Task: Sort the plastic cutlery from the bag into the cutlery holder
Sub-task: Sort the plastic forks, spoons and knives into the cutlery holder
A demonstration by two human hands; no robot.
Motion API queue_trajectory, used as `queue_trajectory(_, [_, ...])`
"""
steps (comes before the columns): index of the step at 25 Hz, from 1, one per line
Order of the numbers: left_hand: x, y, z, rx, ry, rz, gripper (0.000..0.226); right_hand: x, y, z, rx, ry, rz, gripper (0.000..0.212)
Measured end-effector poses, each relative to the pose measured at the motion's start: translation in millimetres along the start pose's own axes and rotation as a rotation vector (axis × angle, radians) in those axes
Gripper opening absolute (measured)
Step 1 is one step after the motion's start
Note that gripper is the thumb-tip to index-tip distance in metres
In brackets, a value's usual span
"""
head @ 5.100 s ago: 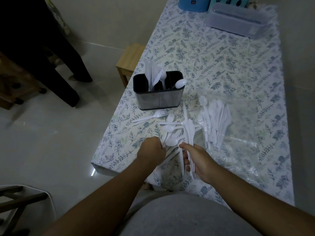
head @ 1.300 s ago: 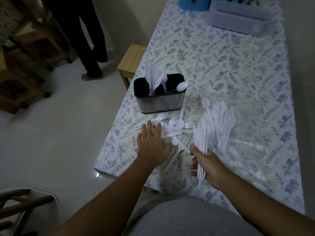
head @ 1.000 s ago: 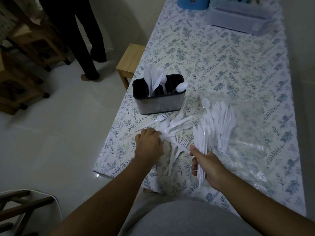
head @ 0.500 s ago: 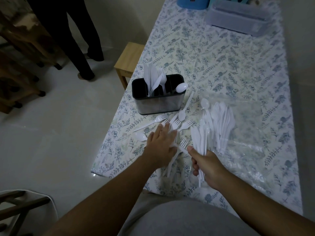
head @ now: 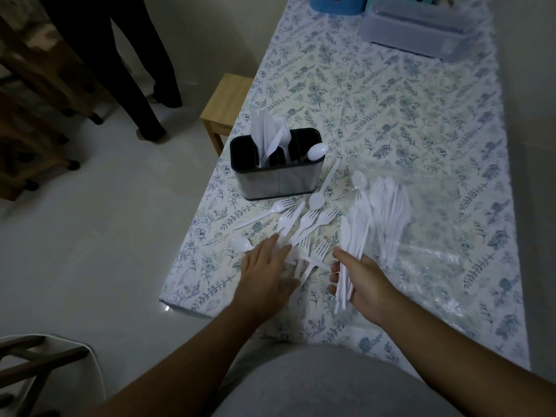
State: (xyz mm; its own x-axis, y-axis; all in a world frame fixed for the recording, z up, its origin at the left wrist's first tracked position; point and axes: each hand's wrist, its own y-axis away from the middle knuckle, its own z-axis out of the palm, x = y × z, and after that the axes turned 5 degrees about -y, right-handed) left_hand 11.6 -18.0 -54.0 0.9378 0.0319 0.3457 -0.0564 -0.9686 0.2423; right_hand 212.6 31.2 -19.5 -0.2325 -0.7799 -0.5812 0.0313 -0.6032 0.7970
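Left hand [head: 264, 275]: flat, palm down, fingers straight and spread a little, lying on the loose forks [head: 304, 233] on the tablecloth [head: 391, 109].
Right hand [head: 365, 285]: fingers and thumb curled round a bundle of knives [head: 350, 254], the blades fanning up past the thumb, the handle ends sticking out below the fingers.
Loose forks: scattered just beyond and under the left fingertips, tines mostly pointing away.
Spoon [head: 240, 244]: just left of the left fingertips; whether they touch it I cannot tell.
Second spoon [head: 323, 191]: beyond the forks, beside the holder.
Holder [head: 275, 165]: well beyond both hands, upright, with knives, forks and a spoon standing in it.
Bag [head: 421, 224]: clear, lying flat just right of the right hand, more cutlery inside.
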Motion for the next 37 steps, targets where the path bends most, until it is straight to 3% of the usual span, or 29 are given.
queue_trajectory(3, [30, -2, -14, 0.230, 0.293, -0.061, 0.049, -10, 2, 12, 0.036, -0.026, -0.085, 0.028])
queue_trajectory(6, [71, -7, -42, 0.193, 0.970, -0.385, 0.028, -35, 7, 34, 0.052, -0.235, -0.206, 0.025])
queue_trajectory(9, [96, -23, -59, 0.099, 1.580, -0.838, 0.041, -44, 23, 60, 0.045, -0.178, -0.365, 0.027])
queue_trajectory(11, [107, -31, -68, 0.081, 1.790, -0.897, 0.050, -37, 36, 73, 0.053, -0.029, -0.392, 0.026])
queue_trajectory(13, [111, -35, -74, 0.087, 1.745, -0.790, 0.052, -34, 46, 78, 0.064, 0.100, -0.413, 0.019])
queue_trajectory(16, [99, -32, -78, 0.153, 1.578, -0.607, 0.035, -43, 51, 69, -0.006, 0.197, -0.430, 0.017])
queue_trajectory(18, [88, -26, -83, 0.064, 1.486, -0.471, 0.030, -43, 52, 63, -0.095, 0.314, -0.430, 0.017])
queue_trajectory(20, [82, -21, -88, -0.019, 1.433, -0.365, 0.039, -37, 54, 59, -0.152, 0.367, -0.430, 0.017])
queue_trajectory(25, [82, -10, -95, -0.025, 1.453, -0.272, 0.027, -30, 52, 56, -0.119, 0.386, -0.450, 0.038])
queue_trajectory(29, [83, -12, -89, 0.066, 1.336, -0.252, 0.023, -21, 45, 56, -0.042, 0.419, -0.451, 0.059])
queue_trajectory(32, [80, -13, -86, 0.104, 1.245, -0.250, 0.020, -24, 49, 57, -0.098, 0.318, -0.410, 0.037])
queue_trajectory(37, [60, -15, -90, 0.096, 1.170, -0.228, 0.014, -26, 43, 52, -0.243, 0.418, -0.396, 0.032])
